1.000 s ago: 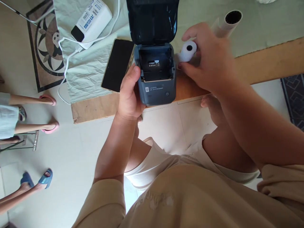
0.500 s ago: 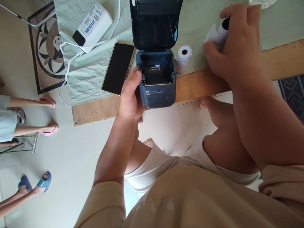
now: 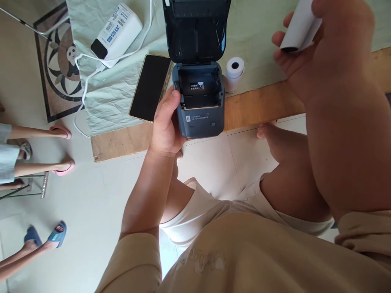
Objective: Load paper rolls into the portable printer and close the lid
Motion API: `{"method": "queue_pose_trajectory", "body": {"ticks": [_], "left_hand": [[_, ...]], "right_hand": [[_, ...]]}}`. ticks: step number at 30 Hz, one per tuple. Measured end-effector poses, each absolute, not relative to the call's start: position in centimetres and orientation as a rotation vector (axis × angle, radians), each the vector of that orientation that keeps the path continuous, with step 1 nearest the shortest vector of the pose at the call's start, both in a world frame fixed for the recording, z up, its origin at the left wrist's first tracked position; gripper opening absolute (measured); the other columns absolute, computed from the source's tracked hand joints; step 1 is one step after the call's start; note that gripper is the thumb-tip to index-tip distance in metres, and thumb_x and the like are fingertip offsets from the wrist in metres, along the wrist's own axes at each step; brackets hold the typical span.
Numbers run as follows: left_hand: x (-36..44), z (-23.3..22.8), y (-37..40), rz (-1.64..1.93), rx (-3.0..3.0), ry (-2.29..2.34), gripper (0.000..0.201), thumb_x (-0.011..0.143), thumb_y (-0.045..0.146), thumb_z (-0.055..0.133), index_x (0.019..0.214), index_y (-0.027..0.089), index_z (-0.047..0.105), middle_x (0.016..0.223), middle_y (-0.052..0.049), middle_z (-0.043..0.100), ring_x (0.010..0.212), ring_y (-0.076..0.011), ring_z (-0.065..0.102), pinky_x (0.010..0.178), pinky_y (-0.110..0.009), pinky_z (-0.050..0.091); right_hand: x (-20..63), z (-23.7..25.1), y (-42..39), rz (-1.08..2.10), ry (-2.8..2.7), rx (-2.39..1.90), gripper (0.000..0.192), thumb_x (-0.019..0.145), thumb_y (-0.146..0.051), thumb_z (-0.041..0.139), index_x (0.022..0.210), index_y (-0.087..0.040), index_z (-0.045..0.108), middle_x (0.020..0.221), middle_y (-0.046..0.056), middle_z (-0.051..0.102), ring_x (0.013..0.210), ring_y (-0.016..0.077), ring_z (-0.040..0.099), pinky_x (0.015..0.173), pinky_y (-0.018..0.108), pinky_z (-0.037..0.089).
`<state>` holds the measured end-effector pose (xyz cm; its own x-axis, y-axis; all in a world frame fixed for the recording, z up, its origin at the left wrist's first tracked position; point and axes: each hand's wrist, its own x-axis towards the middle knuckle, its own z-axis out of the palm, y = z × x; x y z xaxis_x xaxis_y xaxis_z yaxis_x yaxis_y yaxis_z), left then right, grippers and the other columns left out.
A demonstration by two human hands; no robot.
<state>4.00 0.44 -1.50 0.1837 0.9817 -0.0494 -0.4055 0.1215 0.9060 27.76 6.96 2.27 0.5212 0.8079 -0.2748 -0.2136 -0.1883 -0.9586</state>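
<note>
My left hand [image 3: 168,122] grips the left side of a dark blue label printer [image 3: 201,122] at the table's front edge. The printer's black lid [image 3: 197,34] is raised, and its paper bay [image 3: 200,87] holds no roll. On the right, my right hand [image 3: 330,53] has its fingers round a white paper roll [image 3: 299,26], held tilted with its dark core end toward me. Just right of the printer, a second white paper roll [image 3: 234,73] stands upright on the cloth.
A black-screened phone [image 3: 151,87] lies left of the printer. Farther left is a white device [image 3: 117,34] with a white cable [image 3: 85,81]. Green cloth [image 3: 259,24] covers the table, whose wooden edge [image 3: 122,142] shows. Other people's feet in slippers [image 3: 58,234] are on the floor at left.
My right hand has lifted the paper roll off the cloth, moved up and to the right, and turned it. My left hand and the printer stay nearly in place.
</note>
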Motion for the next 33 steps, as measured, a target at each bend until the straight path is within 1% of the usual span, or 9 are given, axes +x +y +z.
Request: {"method": "queue_pose_trajectory", "body": {"ticks": [4,7,10,14,18,20,26,30,33], "left_hand": [[4.0,-1.5,0.4,1.206,0.894,0.794,0.027,0.089,0.051,0.065,0.096,0.025,0.070,0.108,-0.004,0.075,0.137,-0.0348,0.055,0.113,-0.048,0.048],[4.1,-1.4,0.4,1.202,0.895,0.821,0.029,0.087,0.053,0.066,0.095,0.025,0.070,0.107,-0.004,0.075,0.137,-0.0346,0.055,0.113,-0.046,0.049],[4.2,-1.2,0.4,1.202,0.921,0.851,0.030,0.086,0.055,0.067,0.095,0.027,0.070,0.108,-0.005,0.075,0.136,-0.0343,0.056,0.112,-0.045,0.050],[4.2,-1.3,0.3,1.214,0.923,0.875,0.029,0.087,0.053,0.065,0.100,0.028,0.070,0.109,-0.004,0.075,0.132,-0.0333,0.059,0.112,-0.045,0.050],[4.0,-1.6,0.3,1.215,0.940,0.879,0.025,0.090,0.050,0.061,0.095,0.026,0.068,0.106,-0.004,0.074,0.133,-0.0311,0.057,0.112,-0.042,0.050],[4.0,-1.5,0.3,1.214,0.943,0.854,0.024,0.091,0.048,0.060,0.093,0.025,0.068,0.101,-0.004,0.073,0.133,-0.0296,0.058,0.112,-0.040,0.049],[4.0,-1.3,-0.1,1.248,0.936,0.726,0.024,0.093,0.045,0.063,0.101,0.024,0.071,0.096,-0.003,0.070,0.115,-0.0251,0.064,0.109,-0.038,0.049],[3.8,-1.7,-0.1,1.207,1.000,0.820,0.029,0.079,0.047,0.078,0.100,0.029,0.069,0.084,-0.002,0.065,0.105,-0.0288,0.065,0.087,-0.041,0.055],[3.9,-1.9,-0.1,1.227,1.067,0.855,0.034,0.071,0.045,0.084,0.099,0.033,0.068,0.086,0.000,0.068,0.089,-0.0262,0.065,0.076,-0.038,0.054]], "right_hand": [[26.7,0.9,5.9,0.614,-1.060,-0.959,0.031,0.078,-0.006,0.046,0.103,-0.015,0.060,0.091,0.002,0.066,0.071,0.0147,0.071,0.045,0.022,0.047],[25.2,0.3,4.1,0.408,-1.479,-0.789,0.031,0.084,-0.019,0.055,0.113,-0.014,0.064,0.109,0.003,0.068,0.086,0.0148,0.070,0.071,0.027,0.057],[23.1,1.2,2.4,0.244,-1.886,-0.814,0.045,0.075,-0.012,0.060,0.120,-0.014,0.060,0.120,0.007,0.067,0.105,0.0202,0.067,0.090,0.033,0.055],[21.3,2.5,1.5,0.199,-2.112,-1.139,0.040,0.070,0.000,0.047,0.104,-0.019,0.058,0.111,0.005,0.067,0.106,0.0215,0.067,0.088,0.034,0.053],[21.2,2.1,2.0,0.207,-2.179,-1.180,0.030,0.072,-0.002,0.050,0.093,-0.022,0.058,0.115,0.000,0.071,0.113,0.0227,0.068,0.088,0.037,0.053],[21.3,1.8,2.0,0.152,-2.153,-1.150,0.021,0.079,-0.006,0.051,0.087,-0.022,0.060,0.114,0.000,0.071,0.108,0.0211,0.069,0.086,0.036,0.052],[21.3,1.2,0.2,-0.061,-2.138,-1.027,0.015,0.091,-0.020,0.053,0.088,-0.025,0.067,0.090,0.002,0.066,0.083,0.0188,0.059,0.077,0.036,0.044],[21.4,0.5,-0.3,-0.060,-2.173,-0.874,0.016,0.093,-0.037,0.056,0.086,-0.026,0.066,0.090,0.001,0.068,0.087,0.0194,0.058,0.079,0.037,0.042],[22.2,0.9,0.3,0.079,-2.020,-0.806,0.022,0.092,-0.043,0.056,0.088,-0.023,0.067,0.094,0.004,0.070,0.086,0.0178,0.060,0.078,0.036,0.046]]}}
